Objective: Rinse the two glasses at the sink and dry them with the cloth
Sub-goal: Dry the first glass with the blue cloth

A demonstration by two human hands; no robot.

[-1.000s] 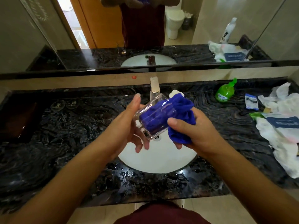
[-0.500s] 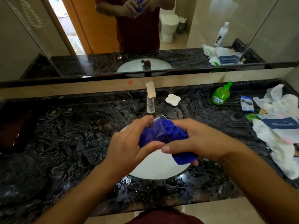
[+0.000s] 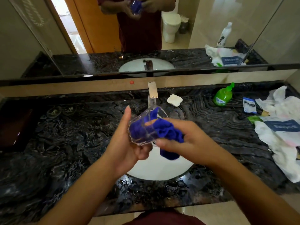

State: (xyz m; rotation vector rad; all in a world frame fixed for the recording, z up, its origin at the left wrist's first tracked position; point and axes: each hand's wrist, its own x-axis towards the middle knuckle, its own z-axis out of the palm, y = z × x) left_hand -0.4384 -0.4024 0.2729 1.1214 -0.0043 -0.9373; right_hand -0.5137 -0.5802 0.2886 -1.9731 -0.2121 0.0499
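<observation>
Over the white sink [image 3: 155, 169] my left hand [image 3: 128, 143] holds a clear glass [image 3: 142, 127] tilted on its side, thumb up along its left wall and fingers curled under its base. A blue cloth [image 3: 167, 132] is stuffed into the glass and bunches out of its mouth. My right hand [image 3: 186, 138] grips the bunched cloth at the mouth, and a tail of it hangs below that hand. A second glass is not in sight.
A chrome tap [image 3: 152, 91] stands behind the sink, with a white soap [image 3: 174, 100] to its right. A green pump bottle [image 3: 221, 97], a small packet [image 3: 249, 105] and white bags [image 3: 282, 127] crowd the right of the dark marble counter [image 3: 65, 143]. A mirror runs along the back.
The glass has turned in my left hand, whose thumb now points up along its side. My right hand has twisted the cloth inside it. The view has tilted slightly.
</observation>
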